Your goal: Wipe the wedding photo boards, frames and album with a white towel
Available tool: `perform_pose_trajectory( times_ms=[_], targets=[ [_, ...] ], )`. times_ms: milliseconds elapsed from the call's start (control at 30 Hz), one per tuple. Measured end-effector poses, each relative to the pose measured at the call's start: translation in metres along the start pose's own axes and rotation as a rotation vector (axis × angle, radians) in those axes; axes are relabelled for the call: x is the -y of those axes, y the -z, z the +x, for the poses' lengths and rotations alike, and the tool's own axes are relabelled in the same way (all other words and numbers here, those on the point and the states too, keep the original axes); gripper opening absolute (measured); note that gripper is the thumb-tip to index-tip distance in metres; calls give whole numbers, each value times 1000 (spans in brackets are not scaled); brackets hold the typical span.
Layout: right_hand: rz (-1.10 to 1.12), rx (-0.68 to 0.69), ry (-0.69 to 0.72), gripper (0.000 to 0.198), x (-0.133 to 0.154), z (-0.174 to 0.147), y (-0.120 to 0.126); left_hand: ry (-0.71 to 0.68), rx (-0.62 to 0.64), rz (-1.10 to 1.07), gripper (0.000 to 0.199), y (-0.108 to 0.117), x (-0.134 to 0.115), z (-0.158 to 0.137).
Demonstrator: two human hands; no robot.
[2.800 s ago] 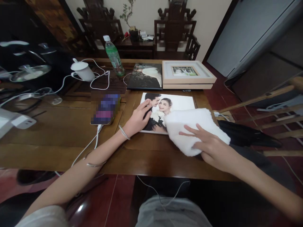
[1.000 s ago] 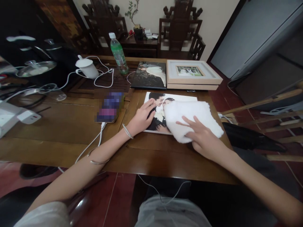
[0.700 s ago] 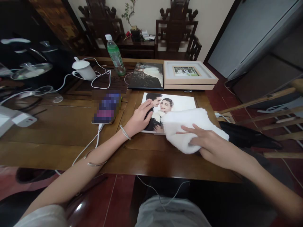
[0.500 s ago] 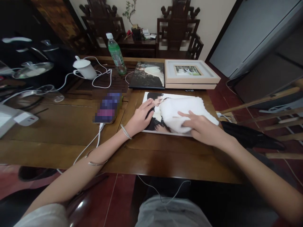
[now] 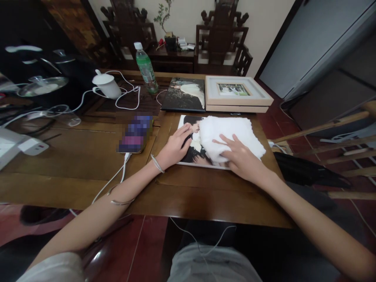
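A glossy photo panel (image 5: 200,158) showing a couple lies flat near the table's front edge. Over its right part is spread a fluffy white cloth (image 5: 243,131). My right hand (image 5: 239,154) presses down on this cloth from above, its fingers spread apart. My left hand (image 5: 178,145) rests flat on the panel's left side with the fingers stretched out. A silver bracelet (image 5: 157,163) circles my left wrist.
Behind the panel lie a dark photo panel (image 5: 183,96) and stacked wooden frames (image 5: 239,102). To the left are a plugged-in phone (image 5: 133,135), a green-labelled bottle (image 5: 146,68), a white lidded cup (image 5: 107,84) and a pot (image 5: 44,92). White cables trail across the table (image 5: 73,172).
My right hand has slid a little to the left and back, and the white cloth has shifted and flattened under it. My left hand stays on the panel.
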State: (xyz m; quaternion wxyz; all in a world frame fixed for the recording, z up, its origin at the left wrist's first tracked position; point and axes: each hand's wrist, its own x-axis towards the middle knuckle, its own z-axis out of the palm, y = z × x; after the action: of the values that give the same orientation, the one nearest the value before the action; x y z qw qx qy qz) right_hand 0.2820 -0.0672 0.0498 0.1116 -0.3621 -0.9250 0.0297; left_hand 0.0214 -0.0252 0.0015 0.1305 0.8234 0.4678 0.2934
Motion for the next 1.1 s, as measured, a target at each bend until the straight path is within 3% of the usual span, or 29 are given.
perform_pose_trajectory(
  times_ms=[200, 333, 533, 800, 967, 1100],
  targets=[
    [64, 143, 25, 49, 33, -36, 37, -7, 4, 3, 42, 2, -2, 0],
    [117, 236, 1, 49, 35, -40, 51, -7, 7, 5, 42, 2, -2, 0],
    [125, 181, -70, 53, 10, -17, 38, -7, -3, 2, 42, 1, -1, 0],
    [-10, 33, -15, 56, -26, 15, 6, 19, 6, -13, 42, 1, -1, -1],
    [-77, 17, -39, 42, -11, 6, -2, 31, 19, -8, 42, 2, -2, -1],
    [-48, 38, -9, 43, 13, -16, 4, 17, 22, 2, 42, 3, -3, -1]
  ],
)
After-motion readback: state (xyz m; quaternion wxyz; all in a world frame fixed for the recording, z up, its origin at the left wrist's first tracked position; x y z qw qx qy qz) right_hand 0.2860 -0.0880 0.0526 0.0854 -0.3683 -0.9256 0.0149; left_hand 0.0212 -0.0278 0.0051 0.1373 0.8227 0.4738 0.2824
